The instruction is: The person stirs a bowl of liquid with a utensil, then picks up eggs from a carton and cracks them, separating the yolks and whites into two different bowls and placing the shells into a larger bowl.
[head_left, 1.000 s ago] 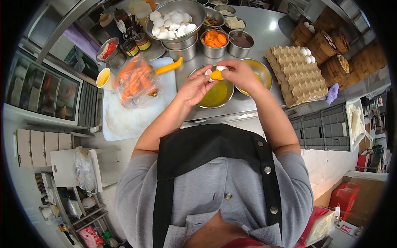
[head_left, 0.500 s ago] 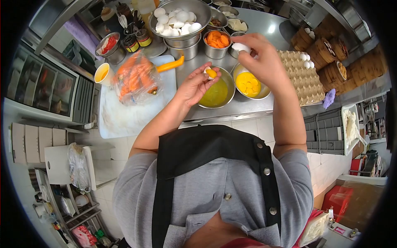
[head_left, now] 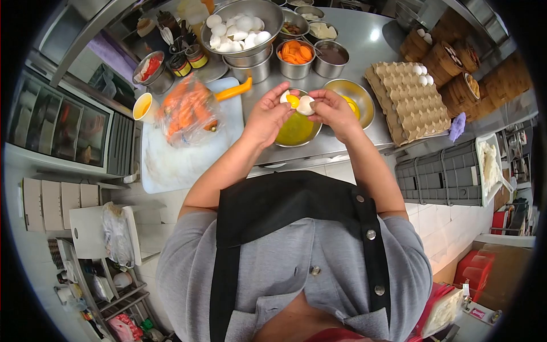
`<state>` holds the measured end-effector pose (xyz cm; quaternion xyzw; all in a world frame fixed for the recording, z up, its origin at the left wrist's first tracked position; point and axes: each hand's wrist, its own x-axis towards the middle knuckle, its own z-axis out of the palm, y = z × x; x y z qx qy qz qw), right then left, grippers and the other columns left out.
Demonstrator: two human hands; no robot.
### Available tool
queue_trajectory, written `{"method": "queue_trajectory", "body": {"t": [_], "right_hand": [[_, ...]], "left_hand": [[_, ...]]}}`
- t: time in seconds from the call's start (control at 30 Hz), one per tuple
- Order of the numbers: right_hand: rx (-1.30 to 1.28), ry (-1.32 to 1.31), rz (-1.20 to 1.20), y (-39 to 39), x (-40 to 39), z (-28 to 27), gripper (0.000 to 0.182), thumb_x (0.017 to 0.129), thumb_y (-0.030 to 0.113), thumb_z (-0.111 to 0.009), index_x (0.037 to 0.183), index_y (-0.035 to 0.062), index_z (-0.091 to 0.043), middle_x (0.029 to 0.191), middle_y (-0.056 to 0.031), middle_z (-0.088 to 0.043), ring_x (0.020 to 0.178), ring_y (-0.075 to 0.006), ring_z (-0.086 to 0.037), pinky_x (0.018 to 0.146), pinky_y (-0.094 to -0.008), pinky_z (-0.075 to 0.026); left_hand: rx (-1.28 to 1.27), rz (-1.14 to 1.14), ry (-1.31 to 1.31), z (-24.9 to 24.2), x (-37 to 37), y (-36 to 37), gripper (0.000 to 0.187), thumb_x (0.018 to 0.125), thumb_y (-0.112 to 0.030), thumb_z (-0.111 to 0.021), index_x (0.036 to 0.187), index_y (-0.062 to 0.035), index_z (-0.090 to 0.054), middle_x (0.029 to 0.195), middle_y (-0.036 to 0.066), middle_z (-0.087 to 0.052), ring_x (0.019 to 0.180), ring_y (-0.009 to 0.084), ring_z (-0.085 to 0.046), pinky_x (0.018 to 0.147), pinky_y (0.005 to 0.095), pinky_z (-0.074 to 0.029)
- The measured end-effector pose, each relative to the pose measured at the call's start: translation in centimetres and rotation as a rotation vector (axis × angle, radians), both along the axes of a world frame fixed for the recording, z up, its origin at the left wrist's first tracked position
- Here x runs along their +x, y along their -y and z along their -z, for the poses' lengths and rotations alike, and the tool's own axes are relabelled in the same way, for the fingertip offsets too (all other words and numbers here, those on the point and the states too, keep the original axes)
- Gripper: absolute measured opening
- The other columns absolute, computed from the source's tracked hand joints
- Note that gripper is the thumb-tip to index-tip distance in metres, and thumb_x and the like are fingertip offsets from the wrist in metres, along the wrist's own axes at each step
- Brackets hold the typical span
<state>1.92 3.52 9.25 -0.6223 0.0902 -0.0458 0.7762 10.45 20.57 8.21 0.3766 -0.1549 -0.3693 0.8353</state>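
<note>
My left hand (head_left: pixel 269 115) is closed on an eggshell half (head_left: pixel 284 97) that has a yolk (head_left: pixel 293 101) in it. In the fingers of my right hand (head_left: pixel 336 116) is another eggshell half (head_left: pixel 306 105), held close beside the first. Both are over a metal bowl (head_left: pixel 318 135) containing egg white (head_left: pixel 295 129). To its right stands a second metal bowl (head_left: pixel 366 98) with yolks (head_left: pixel 352 106), partly hidden by my right hand.
White eggs or shells (head_left: pixel 244 24) fill a large bowl at the back. A cardboard egg tray (head_left: pixel 405 105) with several eggs (head_left: pixel 423 74) is at the right. Bagged carrots (head_left: pixel 185 108) and a yellow-handled tool (head_left: pixel 235 89) lie on a white cutting board (head_left: pixel 165 165).
My right hand has come down and left with its eggshell half, from above the yolk bowl to beside my left hand. The left hand still holds its half with the yolk.
</note>
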Motion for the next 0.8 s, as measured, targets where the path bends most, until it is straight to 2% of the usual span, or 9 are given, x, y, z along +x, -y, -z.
{"method": "queue_trajectory", "body": {"t": [0.07, 0.17, 0.23, 0.27, 0.4, 0.57, 0.7, 0.77, 0.8], "right_hand": [[0.023, -0.003, 0.015, -0.2, -0.1, 0.7, 0.031, 0.084, 0.012, -0.056, 0.111, -0.0028, -0.050, 0.100, -0.0092, -0.059, 0.088, -0.0143, -0.059, 0.075, -0.0258, -0.050], [0.067, 0.000, 0.028, -0.4, -0.3, 1.9, 0.030, 0.085, 0.012, -0.057, 0.110, -0.0024, -0.050, 0.099, -0.0091, -0.059, 0.087, -0.0144, -0.059, 0.075, -0.0260, -0.050], [0.091, 0.010, 0.031, -0.4, -0.3, 2.7, 0.030, 0.085, 0.012, -0.057, 0.110, -0.0022, -0.050, 0.099, -0.0090, -0.059, 0.086, -0.0145, -0.060, 0.075, -0.0261, -0.050], [0.120, -0.004, 0.018, -0.4, -0.3, 3.0, 0.030, 0.086, 0.012, -0.057, 0.112, -0.0006, -0.050, 0.103, -0.0087, -0.059, 0.091, -0.0146, -0.059, 0.079, -0.0269, -0.050], [0.229, 0.001, 0.020, -0.9, -0.8, 2.6, 0.029, 0.087, 0.011, -0.055, 0.114, 0.0006, -0.049, 0.107, -0.0090, -0.058, 0.098, -0.0164, -0.059, 0.085, -0.0292, -0.049], [0.357, 0.015, 0.025, -0.4, -0.7, 2.0, 0.031, 0.086, 0.007, -0.054, 0.115, -0.0023, -0.049, 0.109, -0.0103, -0.058, 0.099, -0.0186, -0.059, 0.087, -0.0304, -0.050], [0.374, 0.119, -0.009, 1.0, -0.3, -0.3, 0.033, 0.085, 0.007, -0.054, 0.116, -0.0040, -0.048, 0.110, -0.0124, -0.058, 0.098, -0.0202, -0.061, 0.086, -0.0306, -0.051], [0.355, 0.167, -0.017, 1.7, -0.1, -2.6, 0.033, 0.085, 0.007, -0.053, 0.116, -0.0044, -0.048, 0.110, -0.0130, -0.058, 0.097, -0.0208, -0.061, 0.086, -0.0306, -0.051], [0.334, 0.217, -0.025, 2.1, -0.1, -3.8, 0.034, 0.086, 0.006, -0.053, 0.117, -0.0048, -0.047, 0.109, -0.0136, -0.058, 0.096, -0.0214, -0.062, 0.086, -0.0306, -0.051]], "left_hand": [[0.122, -0.051, 0.138, -0.1, -0.3, 0.2, 0.050, 0.085, 0.003, -0.050, 0.133, 0.0005, -0.034, 0.119, 0.010, -0.055, 0.105, 0.0146, -0.055, 0.091, 0.0255, -0.043], [0.164, -0.064, 0.256, -0.2, -0.8, 0.4, 0.052, 0.085, 0.003, -0.050, 0.134, 0.0012, -0.033, 0.120, 0.010, -0.054, 0.106, 0.0131, -0.053, 0.091, 0.0247, -0.042], [0.199, -0.064, 0.297, -0.5, -1.0, 0.4, 0.051, 0.086, 0.003, -0.050, 0.134, 0.0008, -0.033, 0.122, 0.011, -0.053, 0.109, 0.0148, -0.052, 0.093, 0.0257, -0.041], [0.231, -0.066, 0.335, -0.6, -1.1, 0.5, 0.051, 0.087, 0.002, -0.050, 0.135, 0.0005, -0.032, 0.124, 0.011, -0.051, 0.111, 0.0165, -0.051, 0.094, 0.0268, -0.040], [0.249, -0.073, 0.316, -1.0, -1.1, 0.3, 0.050, 0.087, 0.001, -0.049, 0.134, 0.0001, -0.032, 0.123, 0.013, -0.051, 0.112, 0.0182, -0.051, 0.095, 0.0280, -0.041], [0.167, -0.076, 0.103, -1.3, -0.6, 0.2, 0.049, 0.087, -0.002, -0.050, 0.133, -0.0003, -0.033, 0.120, 0.015, -0.052, 0.109, 0.0211, -0.054, 0.094, 0.0311, -0.043], [0.203, -0.089, 0.079, 0.5, -0.2, 0.5, 0.051, 0.085, 0.000, -0.049, 0.133, 0.0018, -0.033, 0.116, 0.011, -0.055, 0.107, 0.0176, -0.054, 0.090, 0.0272, -0.043], [0.482, -0.062, 0.455, 3.5, 0.6, 0.8, 0.050, 0.083, -0.005, -0.053, 0.130, 0.0028, -0.038, 0.113, 0.014, -0.058, 0.102, 0.0207, -0.057, 0.089, 0.0287, -0.044], [0.479, -0.058, 0.456, 4.1, 0.7, 0.8, 0.050, 0.083, -0.005, -0.053, 0.130, 0.0028, -0.038, 0.113, 0.014, -0.058, 0.102, 0.0207, -0.057, 0.089, 0.0287, -0.044]]}}
